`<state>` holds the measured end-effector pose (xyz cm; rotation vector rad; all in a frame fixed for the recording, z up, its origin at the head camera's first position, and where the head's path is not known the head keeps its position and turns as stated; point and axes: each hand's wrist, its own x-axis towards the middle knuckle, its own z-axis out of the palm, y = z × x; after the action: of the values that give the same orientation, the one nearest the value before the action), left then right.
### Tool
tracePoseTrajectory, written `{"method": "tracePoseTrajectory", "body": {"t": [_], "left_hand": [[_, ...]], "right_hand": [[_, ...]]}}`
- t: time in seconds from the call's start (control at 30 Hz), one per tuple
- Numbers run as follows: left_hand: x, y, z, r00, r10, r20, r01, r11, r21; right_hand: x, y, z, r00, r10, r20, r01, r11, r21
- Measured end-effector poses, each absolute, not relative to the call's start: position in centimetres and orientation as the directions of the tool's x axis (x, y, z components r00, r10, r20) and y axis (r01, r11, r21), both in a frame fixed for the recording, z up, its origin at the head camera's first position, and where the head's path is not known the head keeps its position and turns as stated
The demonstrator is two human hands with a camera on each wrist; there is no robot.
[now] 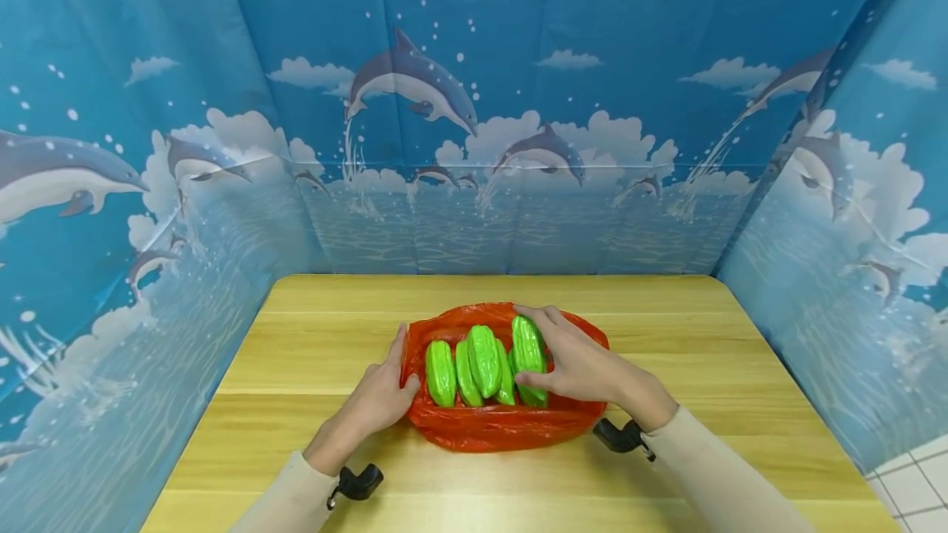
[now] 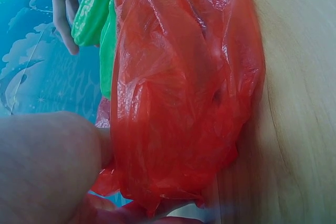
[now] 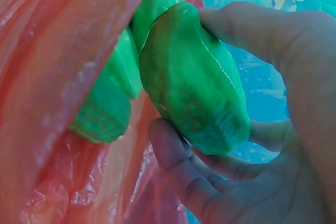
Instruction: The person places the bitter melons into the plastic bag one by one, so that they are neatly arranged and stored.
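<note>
A red plastic bag [image 1: 504,432] lies wide open on the table, with several bright green, ribbed star fruit [image 1: 483,360] side by side in its mouth. At the bag's left rim is my left hand [image 1: 379,395], its thumb on the inner side and fingers outside, pinching the thin plastic [image 2: 178,93]. My right hand [image 1: 578,362] grips the rightmost star fruit [image 3: 191,82] between thumb and fingers, at the right part of the opening. This fruit stands slightly higher than its neighbours [image 3: 107,111]. Part of the left fingers is hidden behind the bag in the left wrist view.
The wooden table [image 1: 311,352] has rounded far corners. Blue curtains with dolphins [image 1: 415,85] hang round its back and sides. A black wrist mount [image 1: 359,484] sits under the left wrist and another black mount [image 1: 620,436] under the right. White tiles [image 1: 918,488] show at the lower right.
</note>
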<state>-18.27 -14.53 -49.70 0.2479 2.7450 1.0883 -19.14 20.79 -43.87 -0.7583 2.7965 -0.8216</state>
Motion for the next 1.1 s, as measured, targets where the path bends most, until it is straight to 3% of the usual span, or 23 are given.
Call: {"method": "tracePoseTrajectory", "body": {"t": [1.1], "left_hand": [[-18.3,-14.7,-49.8,-0.969,0.22,-0.112,0.081,0.713,0.697]], "right_hand": [[-20.7,19.9,-45.8,-0.853,-0.518,-0.069,-0.398,0.729,-0.556]]}}
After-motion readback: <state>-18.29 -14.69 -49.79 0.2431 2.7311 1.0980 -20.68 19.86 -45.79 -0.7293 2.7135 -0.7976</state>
